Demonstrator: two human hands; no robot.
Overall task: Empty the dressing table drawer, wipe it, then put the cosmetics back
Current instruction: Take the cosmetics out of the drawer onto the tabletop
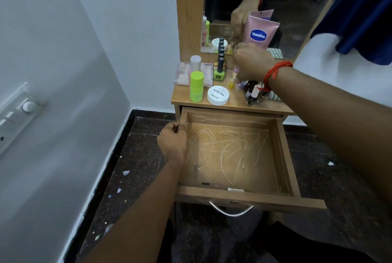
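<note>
The wooden drawer (pixel 239 195) is pulled out and holds nothing; white scratch marks cross its floor. My left hand (pixel 172 143) grips the drawer's left wall near the back. My right hand (pixel 252 63) hovers over the tabletop by the mirror, fingers curled downward; whether they pinch anything is hidden. On the tabletop stand a pink Vaseline tube (pixel 259 31), a lime-green bottle (pixel 196 86), a white nail polish remover jar (pixel 218 95), a green nail polish (pixel 219 69), a clear palette box (pixel 182 73), a small yellow bottle (pixel 232 84) and a cluster of nail polishes (pixel 254 92).
The mirror (pixel 297 18) rises behind the tabletop and reflects my hand. A checked cloth (pixel 275 52) lies at the back right. A white wall with a switch panel (pixel 17 112) is on the left. The dark floor (pixel 135 167) has scattered paper scraps.
</note>
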